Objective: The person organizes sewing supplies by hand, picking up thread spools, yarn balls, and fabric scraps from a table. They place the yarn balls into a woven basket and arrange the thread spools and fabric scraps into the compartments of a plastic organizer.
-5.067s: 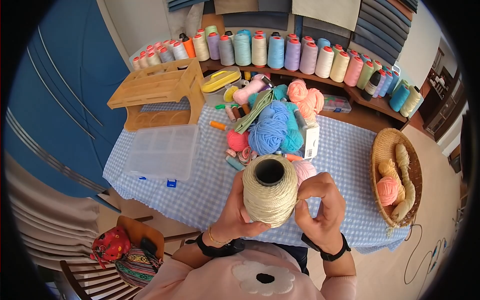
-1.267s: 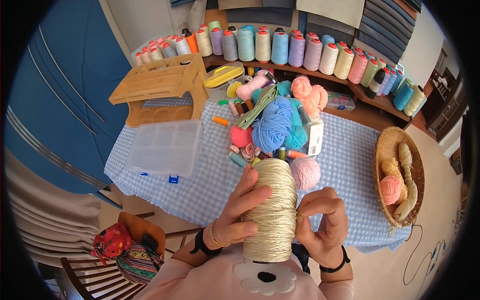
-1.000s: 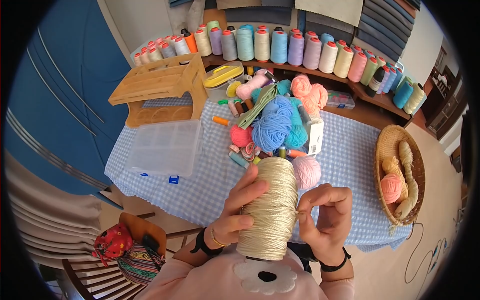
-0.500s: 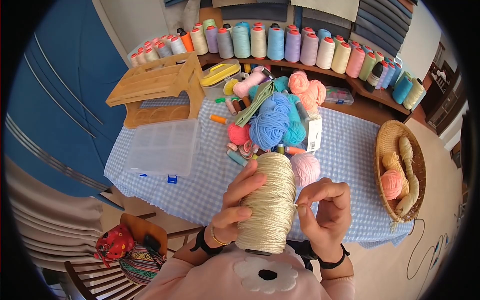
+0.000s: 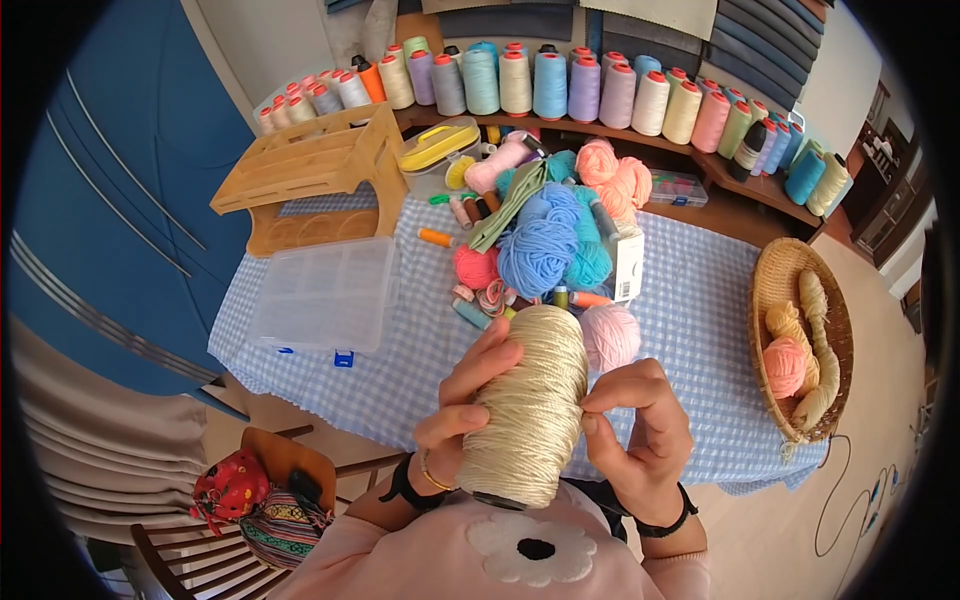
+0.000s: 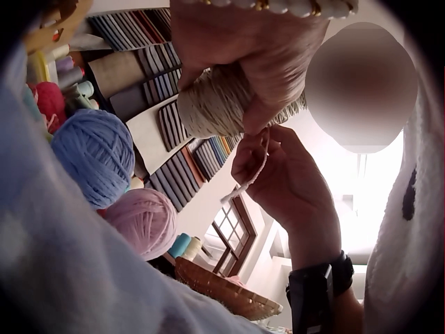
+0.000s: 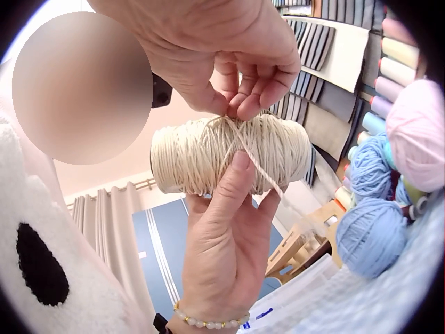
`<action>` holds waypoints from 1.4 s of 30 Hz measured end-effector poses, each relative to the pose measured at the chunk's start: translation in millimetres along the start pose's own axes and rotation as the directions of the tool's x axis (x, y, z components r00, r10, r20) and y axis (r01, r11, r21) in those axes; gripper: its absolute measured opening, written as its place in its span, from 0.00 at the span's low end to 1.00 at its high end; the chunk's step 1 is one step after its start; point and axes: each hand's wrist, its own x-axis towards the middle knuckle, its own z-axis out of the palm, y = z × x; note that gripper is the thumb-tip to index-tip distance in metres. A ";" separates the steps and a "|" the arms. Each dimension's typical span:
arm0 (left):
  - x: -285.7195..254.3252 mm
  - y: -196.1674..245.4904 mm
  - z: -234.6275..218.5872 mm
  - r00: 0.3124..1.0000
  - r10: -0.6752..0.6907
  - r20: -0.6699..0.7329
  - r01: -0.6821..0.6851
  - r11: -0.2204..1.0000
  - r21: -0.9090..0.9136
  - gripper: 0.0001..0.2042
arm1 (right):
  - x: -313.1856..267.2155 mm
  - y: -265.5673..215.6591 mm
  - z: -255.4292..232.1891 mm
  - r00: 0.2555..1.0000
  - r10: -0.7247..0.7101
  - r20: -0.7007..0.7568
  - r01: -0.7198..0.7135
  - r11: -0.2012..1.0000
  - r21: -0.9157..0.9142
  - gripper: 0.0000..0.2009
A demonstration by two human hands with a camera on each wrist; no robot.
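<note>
A large cone of cream cord (image 5: 527, 405) is held tilted above the near table edge, its dark core end toward the body. The left hand (image 5: 460, 415) grips it from the left side; in the right wrist view the left thumb (image 7: 233, 184) presses on the windings. At the cone's right side the right hand (image 5: 643, 440) pinches the cord between thumb and forefinger. A loose cord end (image 7: 261, 165) crosses the windings in the right wrist view and dangles beside the right hand (image 6: 288, 181) in the left wrist view.
On the checked cloth (image 5: 690, 330) lie a yarn pile (image 5: 540, 240), a pink ball (image 5: 610, 337), a clear divided box (image 5: 325, 295) and a wooden rack (image 5: 310, 165). A wicker basket (image 5: 762, 300) is at the right; thread cones (image 5: 550, 85) line the back shelf.
The cone, upright five seconds ago with its top facing the camera, now lies tilted. Over the last half second it and both hands have shifted slightly left. The grip and pinch continue.
</note>
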 end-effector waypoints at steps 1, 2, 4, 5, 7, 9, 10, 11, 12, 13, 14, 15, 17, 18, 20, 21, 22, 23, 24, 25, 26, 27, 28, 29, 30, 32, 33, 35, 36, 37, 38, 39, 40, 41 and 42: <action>1.6 0.4 1.1 1.000 -0.006 -0.016 0.006 1.000 0.006 0.34 | 0.1 0.1 0.0 1.000 -0.002 0.007 0.002 1.000 -0.009 0.13; 5.0 1.6 3.9 1.000 -0.006 -0.016 0.006 1.000 0.006 0.34 | -0.7 0.4 0.1 1.000 -0.002 0.007 0.002 1.000 -0.008 0.13; 14.2 4.9 11.3 0.995 -0.024 -0.092 0.030 0.997 0.068 0.38 | -3.0 1.3 0.2 0.998 0.050 0.025 -0.051 0.998 0.024 0.14; 13.2 4.8 12.3 0.995 -0.023 -0.093 0.030 0.997 0.069 0.38 | -2.5 1.3 -0.1 0.998 0.050 0.026 -0.050 0.998 0.025 0.14; 10.7 5.2 13.2 0.988 -0.072 -0.135 0.083 0.994 0.078 0.41 | -1.2 1.0 -0.6 0.999 -0.003 0.050 0.003 1.000 0.001 0.16; 12.3 5.4 10.9 0.990 -0.070 -0.119 0.080 0.994 0.081 0.41 | -1.7 1.4 0.5 0.999 0.001 0.046 -0.003 1.000 0.031 0.17; 12.8 5.4 10.2 0.992 -0.069 -0.103 0.078 0.994 0.083 0.41 | -2.1 1.8 1.0 0.999 0.006 0.042 -0.008 0.998 0.059 0.18; 12.0 5.3 10.2 0.992 -0.069 -0.103 0.078 0.994 0.083 0.41 | -2.3 2.1 1.1 0.999 0.006 0.041 -0.008 0.998 0.059 0.18; 10.4 5.1 10.3 0.989 -0.088 -0.119 0.096 0.994 0.059 0.41 | -2.4 2.5 1.2 0.999 0.003 0.043 -0.004 0.999 0.034 0.18; 9.6 5.0 10.3 0.985 -0.108 -0.135 0.114 0.993 0.035 0.41 | -2.6 3.0 1.4 0.999 -0.001 0.045 0.000 1.000 0.009 0.18; 10.3 5.8 9.3 0.985 -0.108 -0.136 0.114 0.993 0.036 0.41 | -3.1 3.3 2.2 0.999 -0.001 0.047 0.001 1.000 0.010 0.18; 11.7 7.4 7.2 0.984 -0.140 -0.110 0.142 0.990 0.015 0.41 | -3.9 3.5 3.6 0.999 0.013 0.040 -0.013 1.000 -0.016 0.18; 11.8 7.7 3.0 0.982 -0.171 -0.084 0.171 0.985 -0.005 0.41 | -6.3 6.1 5.3 0.999 0.027 0.033 -0.026 0.999 -0.040 0.18; 9.8 5.6 0.5 0.981 -0.183 -0.059 0.181 0.983 -0.044 0.42 | -8.1 8.9 6.2 0.999 0.049 0.018 -0.049 0.999 -0.022 0.18; 7.9 2.5 -3.4 0.980 -0.195 -0.033 0.192 0.978 -0.084 0.42 | -9.2 10.2 6.3 0.997 0.072 0.003 -0.072 0.997 -0.003 0.18; 8.1 1.1 -5.3 0.982 -0.187 0.013 0.188 0.979 -0.080 0.45 | -9.1 9.9 6.4 0.998 0.066 -0.006 -0.066 0.998 -0.024 0.17; 7.8 0.0 -6.4 0.982 -0.180 0.060 0.184 0.980 -0.076 0.47 | -9.0 9.7 6.7 0.998 0.060 -0.014 -0.061 0.997 -0.045 0.17; 6.5 -0.9 -6.9 0.982 -0.180 0.060 0.185 0.980 -0.076 0.47 | -8.9 9.9 7.2 0.998 0.061 -0.015 -0.061 0.997 -0.045 0.17; 5.1 -1.7 -7.3 0.981 -0.183 0.056 0.186 0.981 -0.055 0.48 | -8.8 10.2 7.8 0.999 0.040 -0.024 -0.041 0.995 -0.090 0.16; 5.1 -1.9 -7.3 0.981 -0.186 0.051 0.188 0.982 -0.033 0.49 | -8.6 10.5 8.5 0.999 0.018 -0.031 -0.022 0.991 -0.134 0.16; 6.6 -0.3 -7.5 0.981 -0.186 0.049 0.188 0.982 -0.032 0.49 | -8.3 10.6 9.5 0.999 0.017 -0.029 -0.021 0.991 -0.134 0.16; 9.6 2.9 -7.9 0.974 -0.218 0.059 0.218 0.976 0.009 0.50 | -8.0 10.7 10.7 0.999 0.011 -0.034 -0.017 0.985 -0.169 0.16; 12.2 5.6 -8.2 0.966 -0.251 0.067 0.248 0.967 0.049 0.50 | -8.0 10.8 11.4 0.999 0.005 -0.040 -0.013 0.979 -0.204 0.15; 13.9 6.3 -8.7 0.966 -0.252 0.066 0.249 0.967 0.050 0.50 | -7.8 11.6 11.7 0.999 0.005 -0.039 -0.013 0.979 -0.203 0.15; 15.7 6.3 -9.1 0.960 -0.266 0.082 0.259 0.962 0.090 0.49 | -7.4 12.7 12.0 0.999 -0.011 -0.031 0.003 0.975 -0.222 0.15; 18.6 7.7 -6.9 0.955 -0.281 0.097 0.268 0.955 0.129 0.49 | -7.1 13.1 11.8 0.999 -0.026 -0.025 0.019 0.970 -0.242 0.14; 20.0 8.8 -4.0 0.951 -0.305 0.057 0.302 0.952 0.058 0.46 | -7.0 12.9 11.4 0.999 -0.027 -0.029 0.020 0.969 -0.244 0.14; 21.7 11.8 -2.8 0.944 -0.330 0.017 0.330 0.944 -0.015 0.43 | -6.9 13.0 10.2 0.999 -0.030 -0.031 0.022 0.969 -0.247 0.13; 21.1 14.8 -4.5 0.916 -0.400 0.037 0.400 0.916 0.005 0.43 | -7.5 13.4 8.5 0.999 -0.021 -0.050 0.009 0.977 -0.214 0.13; 19.9 17.5 -6.5 0.882 -0.468 0.055 0.468 0.884 0.025 0.43 | -8.2 13.7 6.6 0.998 -0.010 -0.068 -0.002 0.984 -0.180 0.13; 18.0 19.2 -9.8 0.883 -0.467 0.052 0.467 0.884 0.025 0.43 | -8.7 13.9 4.7 0.998 -0.011 -0.064 0.000 0.984 -0.180 0.13; 15.5 20.8 -13.8 0.834 -0.542 0.105 0.541 0.840 0.037 0.45 | -9.5 13.8 2.8 0.996 -0.006 -0.088 -0.009 0.986 -0.168 0.13; 12.4 23.0 -15.5 0.776 -0.611 0.157 0.611 0.790 0.053 0.46 | -10.3 13.7 0.9 0.994 0.000 -0.112 -0.018 0.988 -0.155 0.13; 9.8 28.7 -12.7 0.655 -0.739 0.159 0.755 0.631 -0.176 0.51 | -10.9 13.0 -1.2 0.993 -0.003 -0.118 -0.015 0.989 -0.148 0.13; 10.3 29.8 -12.7 0.656 -0.739 0.154 0.754 0.633 -0.178 0.51 | -11.6 11.5 -2.7 0.994 -0.004 -0.112 -0.013 0.989 -0.148 0.13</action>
